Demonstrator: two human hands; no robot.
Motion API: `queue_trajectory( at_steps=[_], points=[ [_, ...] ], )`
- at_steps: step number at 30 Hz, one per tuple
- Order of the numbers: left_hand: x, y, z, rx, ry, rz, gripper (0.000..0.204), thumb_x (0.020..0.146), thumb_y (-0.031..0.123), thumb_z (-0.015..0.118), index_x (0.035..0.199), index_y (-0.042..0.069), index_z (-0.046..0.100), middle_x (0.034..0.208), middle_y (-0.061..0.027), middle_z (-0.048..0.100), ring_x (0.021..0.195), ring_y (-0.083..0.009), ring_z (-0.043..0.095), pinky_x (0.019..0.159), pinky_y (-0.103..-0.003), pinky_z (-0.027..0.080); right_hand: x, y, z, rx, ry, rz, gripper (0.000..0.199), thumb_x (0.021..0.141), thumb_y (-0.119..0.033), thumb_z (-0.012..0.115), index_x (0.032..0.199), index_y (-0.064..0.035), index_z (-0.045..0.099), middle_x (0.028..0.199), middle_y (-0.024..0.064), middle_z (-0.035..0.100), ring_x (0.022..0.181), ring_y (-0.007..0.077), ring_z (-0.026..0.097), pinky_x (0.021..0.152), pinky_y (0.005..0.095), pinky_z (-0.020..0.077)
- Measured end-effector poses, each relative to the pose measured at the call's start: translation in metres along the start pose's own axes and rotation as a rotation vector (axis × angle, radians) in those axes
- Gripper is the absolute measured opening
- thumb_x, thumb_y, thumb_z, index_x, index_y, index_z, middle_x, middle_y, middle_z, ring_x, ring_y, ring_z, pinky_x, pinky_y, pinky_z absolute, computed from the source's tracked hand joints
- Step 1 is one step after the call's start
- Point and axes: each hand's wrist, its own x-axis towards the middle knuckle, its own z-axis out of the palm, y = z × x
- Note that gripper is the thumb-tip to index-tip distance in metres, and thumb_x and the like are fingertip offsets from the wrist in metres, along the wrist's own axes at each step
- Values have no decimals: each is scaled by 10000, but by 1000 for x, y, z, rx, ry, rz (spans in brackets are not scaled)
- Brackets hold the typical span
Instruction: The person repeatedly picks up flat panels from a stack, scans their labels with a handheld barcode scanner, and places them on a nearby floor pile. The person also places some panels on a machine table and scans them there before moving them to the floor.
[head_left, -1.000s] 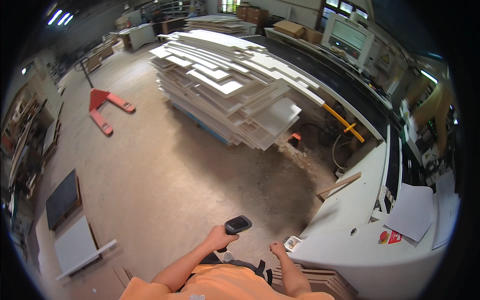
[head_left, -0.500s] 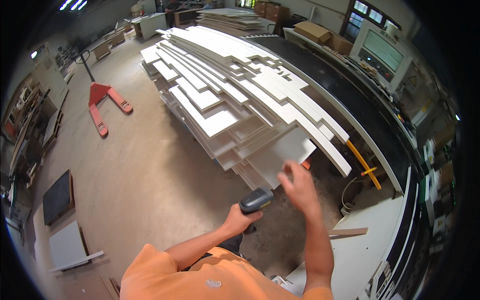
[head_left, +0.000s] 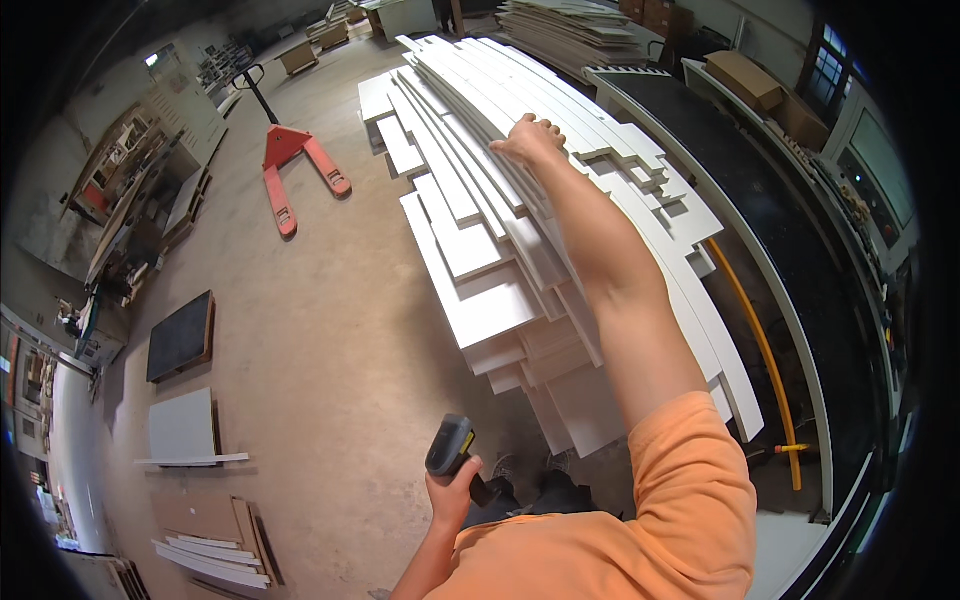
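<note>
My left hand (head_left: 452, 492) is wrapped round the handle of a dark grey handheld barcode scanner (head_left: 450, 445), held low in front of my body. My right arm stretches far forward over a large stack of white panels (head_left: 485, 325). At its end my right hand (head_left: 533, 140) is over the long, narrow white boards on top, thumb and fingers apart. Whether the fingertips touch a board I cannot tell. The boards differ in length and width, and their near ends stick out unevenly. My right forearm hides part of the stack.
A red pallet truck (head_left: 290, 150) stands on the floor beyond the stack's left side. A dark flat panel (head_left: 181, 336) and a pale board (head_left: 183, 424) lie at the left. Along the right runs a long black machine bed (head_left: 740, 170), with a yellow hose (head_left: 762, 350) beside it.
My right hand has moved from the stack's near end to far over its top. My left hand has turned the scanner upward and moved slightly left and down. The view has swung left.
</note>
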Motion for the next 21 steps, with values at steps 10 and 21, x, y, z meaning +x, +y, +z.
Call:
queue_trajectory(
  at_steps=[10, 21],
  points=[
    [49, 42, 78, -93, -372, 117, 191, 858, -13, 678, 1048, -16, 700, 887, -46, 700, 790, -125, 644, 785, -298, 525, -102, 113, -65, 14, -43, -62, 893, 691, -365, 780, 1393, 95, 473, 1331, 323, 544, 1259, 410, 535, 1069, 466, 450],
    [80, 116, 282, -211, -792, -57, 305, 924, 327, 647, 954, 29, 705, 856, -26, 704, 445, -14, 442, 382, -192, 341, -495, 313, -230, 19, 4, 110, 939, 637, -185, 847, 1439, 3, 399, 1237, 205, 519, 1136, 366, 518, 1016, 433, 435]
  ],
)
